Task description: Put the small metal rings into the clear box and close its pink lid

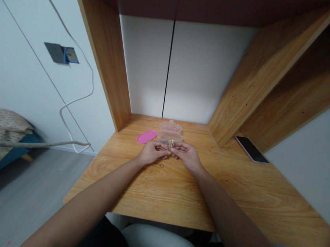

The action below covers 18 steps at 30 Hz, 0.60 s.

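Over the wooden desk (156, 189), my left hand (152, 152) and my right hand (187, 156) meet, fingertips pinched together on a small pale object (171, 144) held upright between them; it is too small to name. Just behind the hands stands a clear plastic container (170, 133) with something pink inside. Its pink oval lid (147, 136) lies flat to the left of it. A tiny dark ring (161, 165) lies on the desk below my hands.
A black phone (251, 149) lies at the desk's right on a lower shelf ledge. Wooden side panels and a shelf enclose the desk. A white cable hangs on the wall left, near a socket (60, 53). A bed is at far left.
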Tool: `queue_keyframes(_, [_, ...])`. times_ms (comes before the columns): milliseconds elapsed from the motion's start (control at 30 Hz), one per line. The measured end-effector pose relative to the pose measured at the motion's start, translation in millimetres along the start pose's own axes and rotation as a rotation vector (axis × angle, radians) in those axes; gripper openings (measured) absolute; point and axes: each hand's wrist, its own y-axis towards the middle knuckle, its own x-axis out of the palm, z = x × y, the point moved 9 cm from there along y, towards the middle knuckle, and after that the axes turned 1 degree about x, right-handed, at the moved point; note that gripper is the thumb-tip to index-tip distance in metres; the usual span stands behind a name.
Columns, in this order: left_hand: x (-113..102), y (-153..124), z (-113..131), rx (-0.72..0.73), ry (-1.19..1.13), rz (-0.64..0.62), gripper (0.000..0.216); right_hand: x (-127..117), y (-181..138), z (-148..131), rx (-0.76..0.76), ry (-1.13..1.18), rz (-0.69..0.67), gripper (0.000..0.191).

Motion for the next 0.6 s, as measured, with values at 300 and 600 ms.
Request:
queue_keyframes(300, [-0.9,-1.1,3.6,0.050,0.126,-0.009,0.032,3.3,-1.3,6.7,0.021,-0.079,-0.028,0.039])
queue_keyframes(600, [-13.9,1.2,7.4,0.085,0.239,0.132,0.031,-10.8,-3.4,-15.3,-0.209,-0.125,0.147,0.028])
